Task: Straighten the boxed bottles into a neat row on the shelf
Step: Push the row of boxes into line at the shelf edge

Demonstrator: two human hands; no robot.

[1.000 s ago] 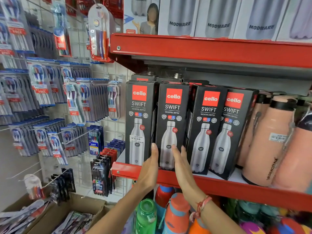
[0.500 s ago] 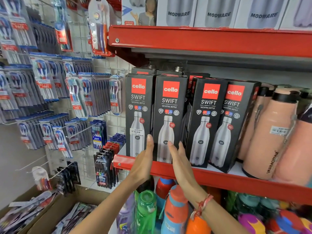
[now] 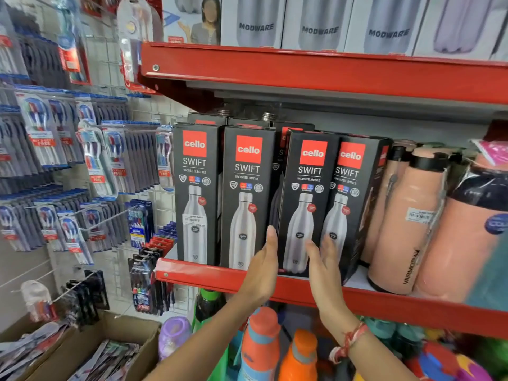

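I count four black boxes along the near edge of the red shelf (image 3: 209, 276). The first box (image 3: 196, 193) and second box (image 3: 247, 199), on the left, stand upright, face forward and sit side by side, so I judge that half of the row done. The third box (image 3: 305, 204) leans to the right and is turned a little, leaving a dark wedge-shaped gap between it and the second box. The fourth box (image 3: 354, 204) leans the same way, pressed against the third, its right side showing. More boxes stand behind, only their tops visible. So I reckon about half remains: the third and fourth need setting upright and closing up to the left.

My hands bracket the bottom of the third box. My left hand (image 3: 262, 268) is flat and open, fingertips up, along the box's left edge in the gap. My right hand (image 3: 324, 268) is also open, fingers spread, lying across the lower front where the third and fourth boxes meet. Neither hand grips anything; whether the palms actually press on the cardboard I cannot tell.

Further right, peach flasks (image 3: 406, 221) stand close beside the fourth box. To the left hangs a rack of toothbrushes (image 3: 68, 160); coloured bottles (image 3: 258, 345) fill the shelf below.
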